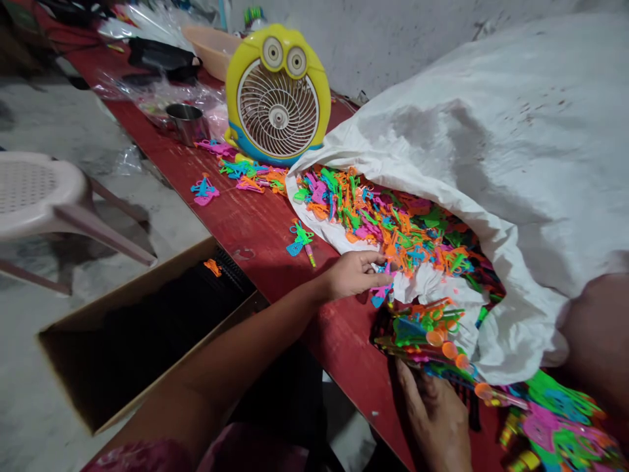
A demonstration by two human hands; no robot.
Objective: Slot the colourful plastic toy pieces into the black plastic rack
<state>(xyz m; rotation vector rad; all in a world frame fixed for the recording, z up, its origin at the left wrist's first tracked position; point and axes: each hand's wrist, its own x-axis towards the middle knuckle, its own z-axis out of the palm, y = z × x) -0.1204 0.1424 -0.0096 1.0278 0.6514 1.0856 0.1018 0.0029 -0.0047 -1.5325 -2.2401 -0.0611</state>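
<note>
Left hand: our left hand reaches across the red table, partly open with the fingers gently bent. They rest on a small pink-and-blue plastic toy piece at the near edge of the heap, and we cannot tell whether they grip it.

Right hand: our right hand is closed around a thick bundle of multicoloured plastic toys, with its fingers curled up against the underside of the bundle.

Heap: a large heap of orange, green, pink and blue plastic toys lies in the mouth of a white woven sack, which rests on the red table and bulges toward the wall.

Loose pieces: small clusters of plastic toys lie on the tabletop beside the sack, and one more plastic toy sits just left of our left hand.

Lower right: a mass of larger green and pink plastic pieces lies beyond our right hand.

Box: an open cardboard box with a dark interior stands below the table edge, under our left forearm, with an orange plastic piece near its far corner.

Farther along: a yellow cartoon-faced desk fan stands against the sack, near a steel cup and a peach plastic basin.

Floor: a white plastic chair stands to our left.
</note>
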